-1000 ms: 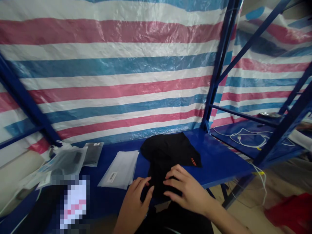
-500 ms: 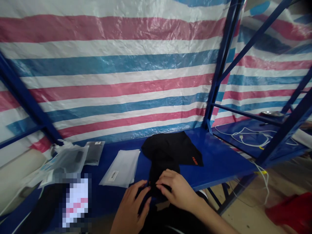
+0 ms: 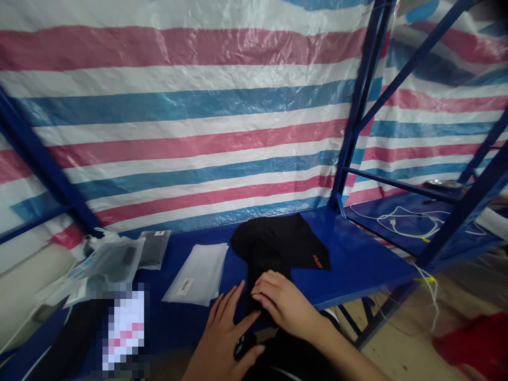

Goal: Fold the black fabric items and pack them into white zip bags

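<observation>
A black fabric item (image 3: 286, 238) with small orange lettering at its right corner lies on the blue table (image 3: 349, 254). Part of the cloth runs down to the front edge, between my hands. My right hand (image 3: 281, 301) pinches this near part with curled fingers. Spread wide, my left hand (image 3: 230, 328) rests at the cloth's left side, its index fingertip touching the fabric. White marks on something black show between its thumb and index finger. Left of the cloth is a stack of frosted plastic bags (image 3: 196, 275) with a barcode label.
Filled clear bags (image 3: 115, 262) and a dark packet (image 3: 154, 248) lie at the left, near a blurred-out bright patch (image 3: 125, 330). Blue metal posts (image 3: 357, 111) frame the table. White cables (image 3: 413, 222) lie on the shelf at right. Striped sheeting hangs behind.
My left hand has opened from a loose curl, its fingers now stretched forward and apart. My right hand has stayed nearly in place on the cloth, its fingers slightly more curled.
</observation>
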Tool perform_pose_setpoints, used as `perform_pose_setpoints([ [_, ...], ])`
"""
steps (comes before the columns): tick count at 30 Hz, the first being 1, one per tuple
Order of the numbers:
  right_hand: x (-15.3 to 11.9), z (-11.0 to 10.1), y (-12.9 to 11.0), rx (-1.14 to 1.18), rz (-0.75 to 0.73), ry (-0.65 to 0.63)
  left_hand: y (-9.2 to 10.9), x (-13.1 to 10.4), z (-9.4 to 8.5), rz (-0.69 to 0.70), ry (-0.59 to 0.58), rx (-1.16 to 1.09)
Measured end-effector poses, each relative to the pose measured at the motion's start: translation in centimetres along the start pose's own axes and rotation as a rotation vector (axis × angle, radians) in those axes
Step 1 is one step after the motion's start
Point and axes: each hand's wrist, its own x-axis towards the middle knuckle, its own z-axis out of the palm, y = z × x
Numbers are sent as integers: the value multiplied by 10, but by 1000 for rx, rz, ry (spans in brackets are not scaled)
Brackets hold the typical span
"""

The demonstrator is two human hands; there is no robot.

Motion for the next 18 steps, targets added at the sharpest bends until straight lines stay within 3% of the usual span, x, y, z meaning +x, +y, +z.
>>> perform_pose_setpoints([
  [3, -3, 4, 5, -106, -41, -115, 5, 2, 3, -8, 31, -44],
  [8, -12, -5, 3, -109, -53, -168, -1, 0, 20, 3, 85, -90],
  [10, -17, -15, 3, -61, -89, -139, -5, -1, 24, -1, 97, -113],
  [15, -29, -33, 11, -107, -72, 83, -5, -2, 23, -24, 92, -122],
  [18, -37, -31, 17, -130, -40, -46, -1, -1, 20, -28, 92, -87],
])
